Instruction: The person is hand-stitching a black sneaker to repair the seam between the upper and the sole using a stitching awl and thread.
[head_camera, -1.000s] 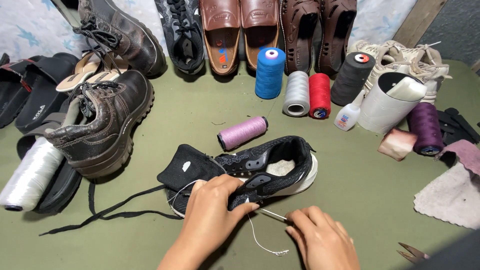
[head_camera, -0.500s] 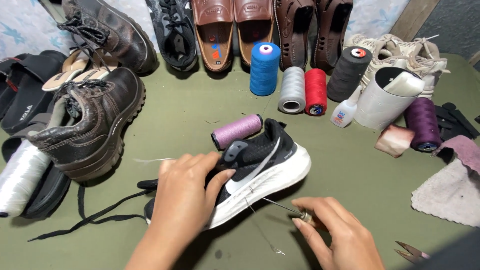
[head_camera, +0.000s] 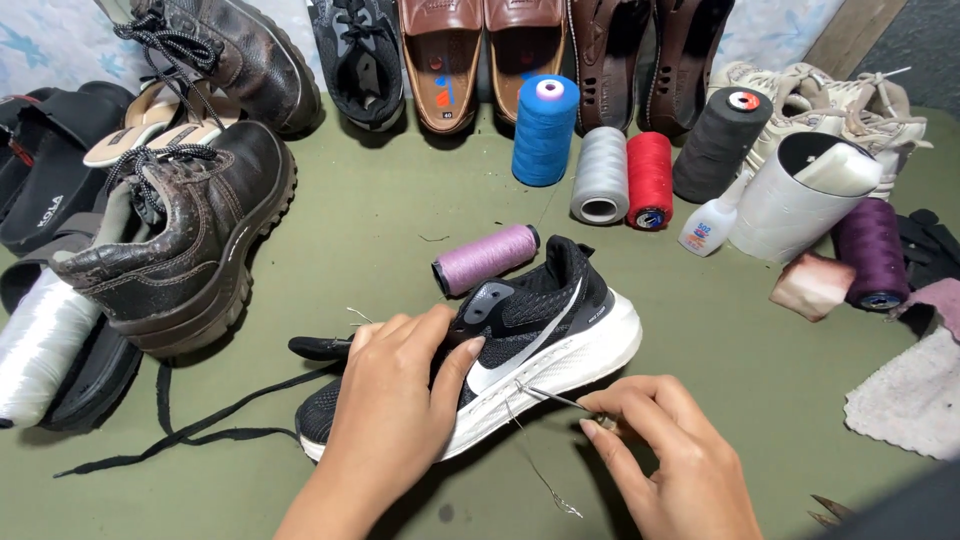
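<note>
Sole stitching in hand. Left hand clamps the black sneaker on its side near the table's front edge; right hand pinches an awl at the white midsole. Next move likely demands steady, aligned pressure.

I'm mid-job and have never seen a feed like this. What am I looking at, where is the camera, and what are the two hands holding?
There is no machine: a person works with bare hands, and the one camera sits on their head, looking down at a green surface. The left hand presses down on a black sneaker with a white sole. The right hand pinches a thin metal needle-like tool whose tip meets the sole's edge; a light thread trails from there. Just behind the sneaker lies a lilac thread spool. Farther back stand more thread cones and a small glue bottle. A worn brown boot sits to the left.
</note>
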